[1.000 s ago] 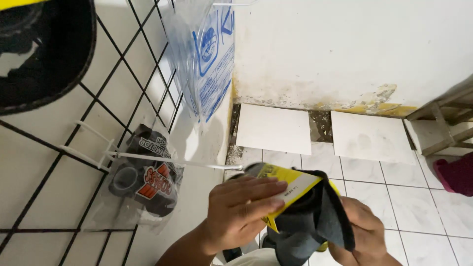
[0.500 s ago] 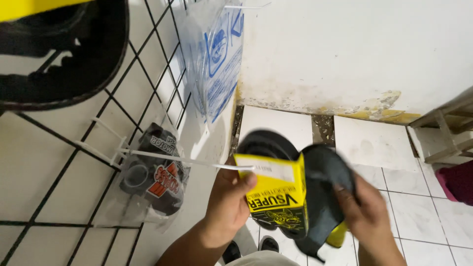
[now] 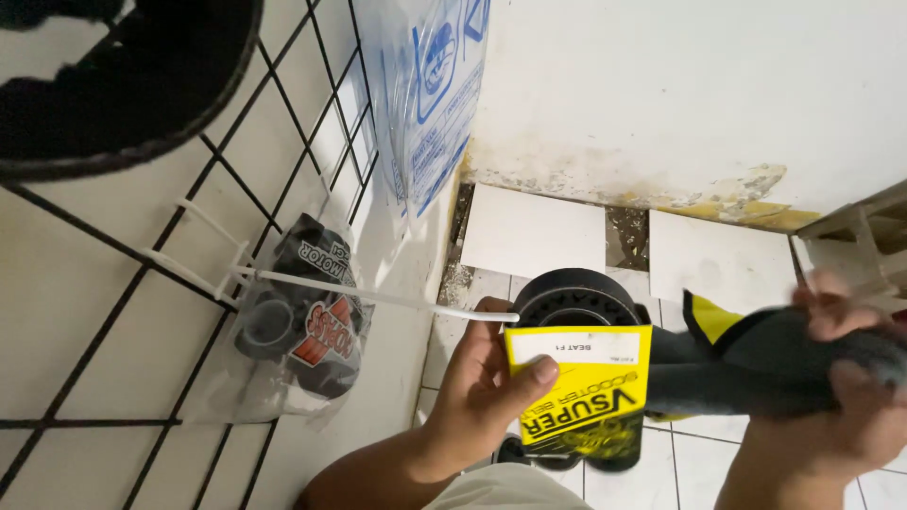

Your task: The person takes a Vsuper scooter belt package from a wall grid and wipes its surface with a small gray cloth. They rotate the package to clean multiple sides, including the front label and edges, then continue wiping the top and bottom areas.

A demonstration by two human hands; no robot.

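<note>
The left hand (image 3: 482, 387) grips a yellow-carded black belt (image 3: 576, 378) by the card's edge, thumb on its face. The right hand (image 3: 831, 397), beside it, closes on another dark belt (image 3: 756, 368). Just beyond the left fingertips, the white peg hook (image 3: 378, 297) ends; keep the card level with it, clear of the bagged parts (image 3: 302, 321) on the wire grid (image 3: 189, 198).

The yellow card header (image 3: 578, 392) looks like glossy printed paper; the black belt (image 3: 573, 297) behind it is matt ribbed rubber. The hook (image 3: 378, 297) is smooth white-coated metal, the hanging bag (image 3: 300, 331) clear shiny plastic, floor tiles (image 3: 534, 231) glazed, wall (image 3: 680, 85) rough, flaking
</note>
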